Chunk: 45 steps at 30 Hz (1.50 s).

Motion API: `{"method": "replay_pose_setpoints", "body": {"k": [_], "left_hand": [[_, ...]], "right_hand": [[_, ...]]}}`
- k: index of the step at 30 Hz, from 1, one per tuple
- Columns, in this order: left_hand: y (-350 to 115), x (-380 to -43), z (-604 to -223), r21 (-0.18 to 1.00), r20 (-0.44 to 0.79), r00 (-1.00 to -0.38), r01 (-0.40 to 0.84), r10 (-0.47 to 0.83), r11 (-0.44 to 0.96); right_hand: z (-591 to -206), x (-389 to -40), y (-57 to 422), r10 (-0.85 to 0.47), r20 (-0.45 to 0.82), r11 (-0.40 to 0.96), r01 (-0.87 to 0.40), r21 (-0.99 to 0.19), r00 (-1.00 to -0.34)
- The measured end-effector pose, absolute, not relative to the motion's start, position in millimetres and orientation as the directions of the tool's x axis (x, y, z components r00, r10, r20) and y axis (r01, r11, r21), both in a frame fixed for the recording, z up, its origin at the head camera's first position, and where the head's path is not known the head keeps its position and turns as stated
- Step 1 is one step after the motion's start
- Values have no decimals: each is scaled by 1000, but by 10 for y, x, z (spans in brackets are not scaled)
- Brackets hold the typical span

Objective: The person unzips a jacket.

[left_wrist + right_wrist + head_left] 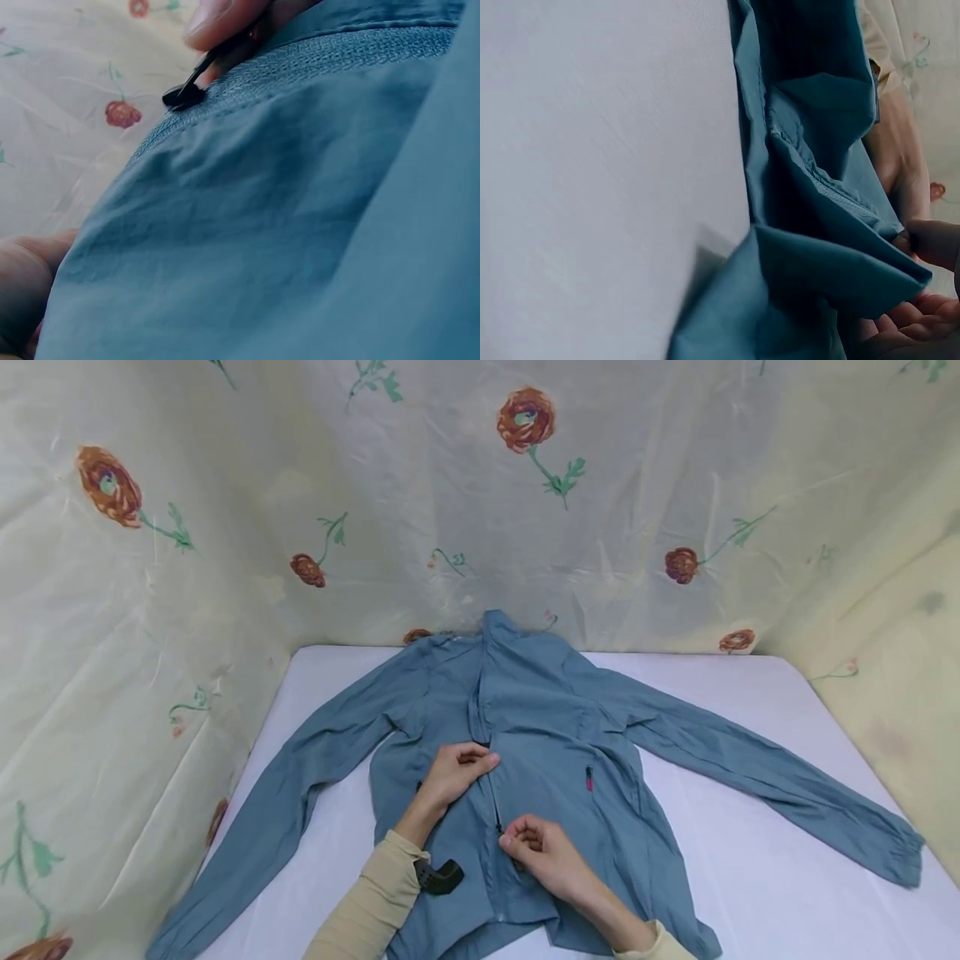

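Observation:
A blue-grey zip-up jacket [540,710] lies front up with its sleeves spread. My left hand [459,770] pinches the edge of the front opening at mid-chest, beside the zipper. Lower down, my right hand [546,856] pinches the black zipper pull [499,828] between thumb and finger, its other fingers curled. In the left wrist view, fingertips hold the zipper pull [184,96] over the zipper tape [300,71]. The front is parted above the left hand. From the right wrist view, the lower zipper [832,187] runs up to the right thumb, with the hem folded around it.
The jacket lies on a white table [765,877]. Floral curtains [420,510] stand behind and on both sides. A red-tabbed pocket zipper [589,779] shows on the jacket's right. My left wrist wears a black device [440,877]; the hem hangs close to the near side.

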<state>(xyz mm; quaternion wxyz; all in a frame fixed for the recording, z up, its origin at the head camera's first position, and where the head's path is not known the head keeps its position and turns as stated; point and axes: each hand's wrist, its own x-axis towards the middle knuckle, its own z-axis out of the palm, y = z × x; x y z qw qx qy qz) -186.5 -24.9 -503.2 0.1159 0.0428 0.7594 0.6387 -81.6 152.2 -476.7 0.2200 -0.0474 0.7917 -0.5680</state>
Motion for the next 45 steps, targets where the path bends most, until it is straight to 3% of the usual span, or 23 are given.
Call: {"method": "replay_pose_setpoints", "body": {"k": [40, 45], "left_hand": [[-323, -1949, -5143, 975, -127, -985, -102, 117, 198], [-352, -1966, -5162, 977, -118, -989, -99, 89, 189]], "right_hand": [[-4754, -746, 1616, -379, -304, 374, 156, -914, -874], [-4766, -712, 1647, -432, -289, 356, 133, -925, -855]]}}
